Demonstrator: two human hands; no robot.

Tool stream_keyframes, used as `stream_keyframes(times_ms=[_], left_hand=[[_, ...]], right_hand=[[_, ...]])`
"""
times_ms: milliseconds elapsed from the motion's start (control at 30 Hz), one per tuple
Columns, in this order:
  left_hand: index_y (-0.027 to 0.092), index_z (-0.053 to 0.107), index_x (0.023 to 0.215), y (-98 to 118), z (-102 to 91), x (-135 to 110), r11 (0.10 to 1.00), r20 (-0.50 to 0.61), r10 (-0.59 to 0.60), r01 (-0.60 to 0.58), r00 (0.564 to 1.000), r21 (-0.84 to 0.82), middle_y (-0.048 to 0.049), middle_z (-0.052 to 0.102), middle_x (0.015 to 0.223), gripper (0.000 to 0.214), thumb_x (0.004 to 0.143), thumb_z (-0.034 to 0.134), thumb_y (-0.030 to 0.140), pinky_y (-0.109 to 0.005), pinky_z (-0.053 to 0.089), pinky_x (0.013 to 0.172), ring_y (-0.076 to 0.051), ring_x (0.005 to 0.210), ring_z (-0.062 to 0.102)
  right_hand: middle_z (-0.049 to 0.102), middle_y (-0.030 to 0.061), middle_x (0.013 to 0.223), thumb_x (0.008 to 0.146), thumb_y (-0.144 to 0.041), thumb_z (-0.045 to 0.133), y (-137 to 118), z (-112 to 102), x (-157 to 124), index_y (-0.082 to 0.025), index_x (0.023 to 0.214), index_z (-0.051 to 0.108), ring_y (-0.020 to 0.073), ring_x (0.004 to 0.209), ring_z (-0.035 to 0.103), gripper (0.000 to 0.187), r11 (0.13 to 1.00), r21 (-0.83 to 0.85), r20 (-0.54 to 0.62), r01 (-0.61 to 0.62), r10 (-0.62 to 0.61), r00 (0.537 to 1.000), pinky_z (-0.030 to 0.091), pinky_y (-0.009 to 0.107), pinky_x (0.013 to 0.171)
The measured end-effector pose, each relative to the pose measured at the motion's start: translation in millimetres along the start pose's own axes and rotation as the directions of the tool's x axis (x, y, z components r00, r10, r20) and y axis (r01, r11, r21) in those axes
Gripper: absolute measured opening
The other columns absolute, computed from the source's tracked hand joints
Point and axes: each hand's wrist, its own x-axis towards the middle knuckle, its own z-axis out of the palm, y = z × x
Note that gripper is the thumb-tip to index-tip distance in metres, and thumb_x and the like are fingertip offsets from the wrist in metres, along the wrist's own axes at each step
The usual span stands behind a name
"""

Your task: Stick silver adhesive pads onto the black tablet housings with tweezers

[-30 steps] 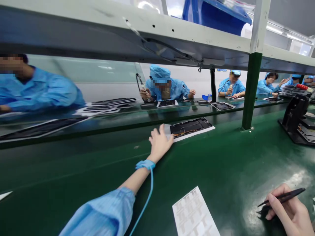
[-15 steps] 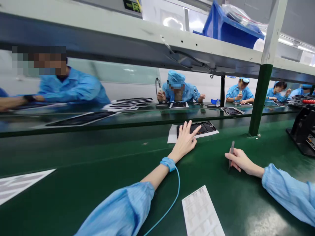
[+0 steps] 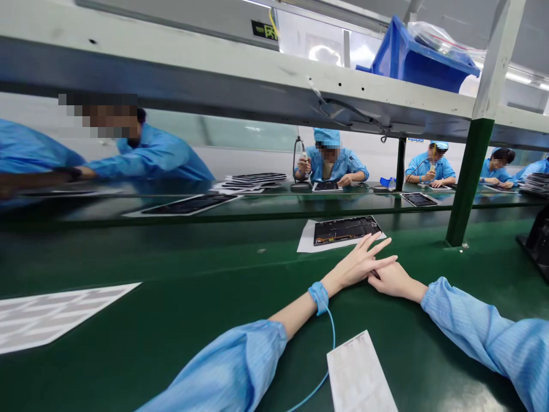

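Observation:
My left hand [image 3: 360,260] reaches forward over the green belt with its fingers stretched out, and they lie across my right hand [image 3: 394,280]. My right hand is curled just in front of a green post; most of its fingers are hidden under the left ones, and only a dark sliver of the black tweezers shows between the hands. A blue wrist strap [image 3: 318,297] with a cord sits on my left wrist. Just beyond the fingertips lies an opened tablet [image 3: 343,229] with its dark insides up, on a white sheet [image 3: 305,244].
A white label sheet [image 3: 360,377] lies near me, and another pale sheet [image 3: 51,315] lies at the left. The green post [image 3: 467,183] holds a shelf with a blue bin [image 3: 420,54]. A black fixture [image 3: 538,240] stands at the right. People in blue coats work across the line.
My left hand has come back off the tablet towards me. My right hand with the tweezers has moved left until the two hands overlap. The view has shifted left.

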Motion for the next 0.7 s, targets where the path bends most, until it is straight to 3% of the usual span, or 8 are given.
stream_keyframes(times_ms=[167,333,433,700], left_hand=[[0.019,0.056,0.134,-4,6.8,-3,0.998,-0.015,0.057,-0.057,0.998,0.014,-0.0123,0.049,0.147,0.040,0.095,0.065,0.017,-0.061,0.042,0.110,-0.035,0.137,0.046],[0.015,0.062,0.121,-13,23.8,-7,0.995,0.017,0.099,-0.099,0.995,-0.004,-0.0085,0.065,0.117,0.026,0.098,0.064,0.026,-0.046,0.057,0.092,-0.024,0.105,0.066],[0.015,0.062,0.118,-16,28.5,-10,0.996,0.028,0.088,-0.088,0.996,0.006,-0.0072,0.066,0.110,0.024,0.099,0.063,0.029,-0.042,0.058,0.086,-0.021,0.096,0.067],[0.015,0.062,0.117,-16,30.1,-10,0.998,0.066,0.049,-0.051,0.997,0.033,-0.0070,0.066,0.109,0.024,0.099,0.062,0.030,-0.041,0.058,0.084,-0.020,0.093,0.067]], right_hand=[[0.069,0.0075,0.113,0.098,-0.033,0.061,-9,-8,-3,-0.014,0.112,0.066,0.0199,0.099,0.068,0.024,0.992,-0.111,0.067,-0.059,0.067,0.996,0.058,0.041,0.088],[0.069,0.0075,0.111,0.098,-0.034,0.060,-18,-15,-5,-0.014,0.113,0.066,0.0197,0.098,0.068,0.026,0.981,-0.176,0.113,-0.086,0.106,0.988,0.058,0.041,0.087],[0.069,0.0070,0.109,0.098,-0.035,0.060,-21,-17,-6,-0.014,0.111,0.066,0.0193,0.097,0.068,0.025,0.973,-0.210,0.141,-0.091,0.122,0.983,0.058,0.041,0.087],[0.069,0.0071,0.110,0.098,-0.035,0.060,-22,-17,-6,-0.013,0.111,0.066,0.0192,0.096,0.068,0.025,0.962,-0.257,0.164,-0.090,0.135,0.977,0.058,0.041,0.086]])
